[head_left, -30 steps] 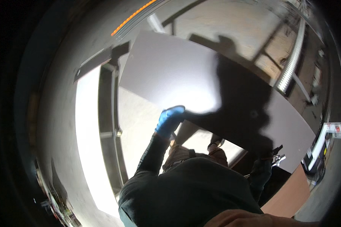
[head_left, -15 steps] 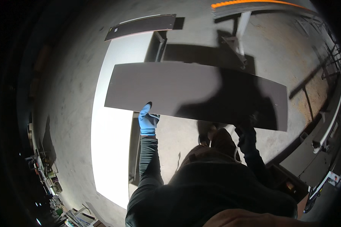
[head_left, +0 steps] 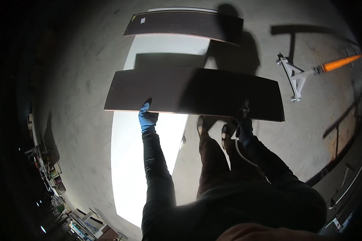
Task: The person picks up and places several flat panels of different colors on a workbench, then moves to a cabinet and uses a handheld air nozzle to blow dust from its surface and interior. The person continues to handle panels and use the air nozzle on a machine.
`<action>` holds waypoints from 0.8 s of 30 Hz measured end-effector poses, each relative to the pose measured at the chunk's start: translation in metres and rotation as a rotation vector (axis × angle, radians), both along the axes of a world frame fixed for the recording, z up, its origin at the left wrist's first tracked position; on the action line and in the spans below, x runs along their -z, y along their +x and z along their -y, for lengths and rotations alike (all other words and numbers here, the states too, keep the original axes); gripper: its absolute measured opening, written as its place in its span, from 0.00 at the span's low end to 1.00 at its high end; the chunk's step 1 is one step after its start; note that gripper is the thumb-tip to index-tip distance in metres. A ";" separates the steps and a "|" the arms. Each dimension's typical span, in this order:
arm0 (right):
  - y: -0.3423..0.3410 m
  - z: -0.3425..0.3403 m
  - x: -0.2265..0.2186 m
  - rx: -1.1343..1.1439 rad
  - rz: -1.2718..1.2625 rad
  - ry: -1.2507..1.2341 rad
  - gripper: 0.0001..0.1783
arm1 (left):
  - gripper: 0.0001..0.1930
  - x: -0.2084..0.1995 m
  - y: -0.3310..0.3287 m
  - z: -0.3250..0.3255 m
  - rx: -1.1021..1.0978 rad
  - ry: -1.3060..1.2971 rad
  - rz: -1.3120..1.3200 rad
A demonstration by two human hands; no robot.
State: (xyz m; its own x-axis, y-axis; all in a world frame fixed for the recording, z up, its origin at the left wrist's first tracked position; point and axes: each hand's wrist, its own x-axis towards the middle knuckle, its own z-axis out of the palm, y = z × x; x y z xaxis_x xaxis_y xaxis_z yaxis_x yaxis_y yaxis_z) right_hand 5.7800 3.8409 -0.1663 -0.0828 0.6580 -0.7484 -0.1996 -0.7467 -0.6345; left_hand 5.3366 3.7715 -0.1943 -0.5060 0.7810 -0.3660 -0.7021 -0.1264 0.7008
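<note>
A long dark brown panel (head_left: 153, 88) lies across my front, held up over the white tabletop (head_left: 134, 164) and the floor. My left hand (head_left: 148, 120), in a blue glove with a dark thumb tip, is closed on its near edge, thumb on top. Farther right along that edge, my right hand (head_left: 244, 125) is closed too, mostly in shadow. A small metallic tool (head_left: 245, 106) shows at the right thumb, and a thin pale hose (head_left: 240, 152) runs from that hand toward my body; its exact kind is unclear. The fingers under the panel are hidden.
Across the far end of the white surface lies another dark panel (head_left: 185, 26) with a small white label. At the right stands a pale metal stand (head_left: 295, 78) with an orange-topped bar (head_left: 342, 63). Cluttered shelving (head_left: 48, 170) lines the lower left.
The held panel has shifted slightly left, and its far side now casts a shadow on the white surface. The far panel appears nearer and more to the right; the view has turned.
</note>
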 end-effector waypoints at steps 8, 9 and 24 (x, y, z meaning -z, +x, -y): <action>-0.205 -0.140 0.111 -0.041 0.151 0.059 0.18 | 0.22 0.103 -0.206 -0.194 -0.011 -0.098 0.054; -0.224 -0.153 0.123 -0.030 0.135 0.118 0.17 | 0.23 0.111 -0.226 -0.213 0.008 -0.113 0.058; -0.352 -0.250 0.195 -0.424 0.209 -0.048 0.23 | 0.17 0.236 -0.371 -0.327 0.104 -0.704 -0.320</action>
